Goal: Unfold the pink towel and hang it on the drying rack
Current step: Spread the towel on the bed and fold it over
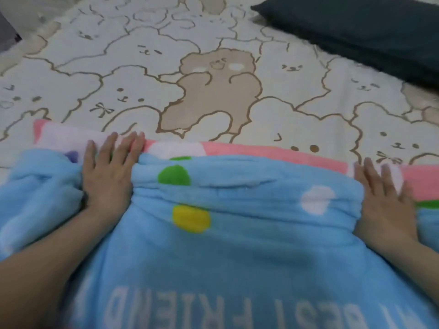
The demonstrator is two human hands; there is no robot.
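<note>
The towel [237, 210] lies spread across the near part of a bed; its top side is light blue with green, yellow and white dots and white lettering, and a pink and white border [261, 151] runs along its far edge. My left hand [108, 176] lies flat on the towel near the left end of that border, fingers straight. My right hand [384, 198] presses flat on the towel at the right, fingers spread. The cloth is bunched into ridges between the two hands. No drying rack is in view.
The bed sheet [213, 79] is cream with outlined bear drawings and stretches away beyond the towel. A dark blue pillow [368, 32] lies at the far right. A strip of floor or wall shows at the far left corner.
</note>
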